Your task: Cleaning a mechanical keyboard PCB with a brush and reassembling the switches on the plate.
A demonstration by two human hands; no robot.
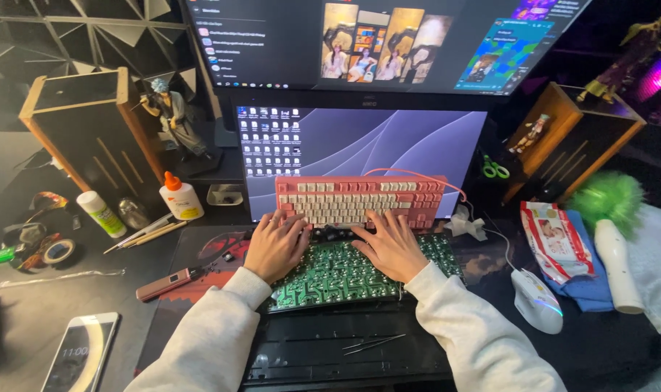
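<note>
Green circuit board (345,276) lies partly hidden under both hands (276,245).

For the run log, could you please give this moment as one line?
left hand: on green circuit board | right hand: on board, fingertips at pink keyboard | mouse: untouched

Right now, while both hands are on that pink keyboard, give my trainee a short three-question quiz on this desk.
1. True or false: the left hand and right hand both rest on the pink keyboard.
2. What lies under the wrists? A) green circuit board B) a book C) a towel
3. Fill in: the white mouse sits beside the ____ hand.

Key: 1 true; 2 A; 3 right.
</note>
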